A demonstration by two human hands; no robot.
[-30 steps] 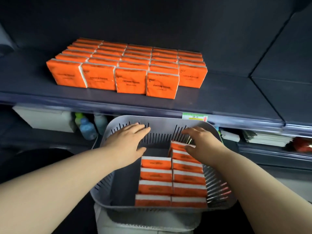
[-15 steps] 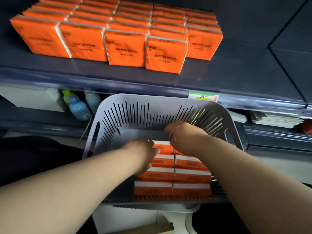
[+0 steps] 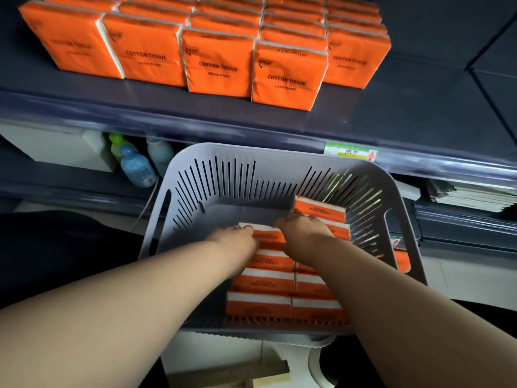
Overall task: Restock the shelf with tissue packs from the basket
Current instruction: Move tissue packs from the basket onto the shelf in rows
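Observation:
A grey slotted basket (image 3: pixel 223 175) stands below the dark shelf (image 3: pixel 195 107) and holds two columns of orange tissue packs (image 3: pixel 260 303). My left hand (image 3: pixel 237 240) reaches into the basket, fingers curled down over the farthest pack of the left column (image 3: pixel 270 236). My right hand (image 3: pixel 305 228) grips at the far end of the right column, just behind the farthest pack there (image 3: pixel 320 211). The fingertips of both hands are hidden by the packs. Several rows of upright orange packs (image 3: pixel 218 63) fill the shelf above.
Bare shelf surface (image 3: pixel 419 93) lies right of the stocked packs. A price label (image 3: pixel 351 153) sits on the shelf lip. The lower shelf holds small bottles (image 3: pixel 137 169), a white box (image 3: pixel 56 148) and stacked papers (image 3: pixel 470 196).
Both hands dropped from the basket's far rim down onto the farthest packs and curled round them. The view tilted down and moved closer.

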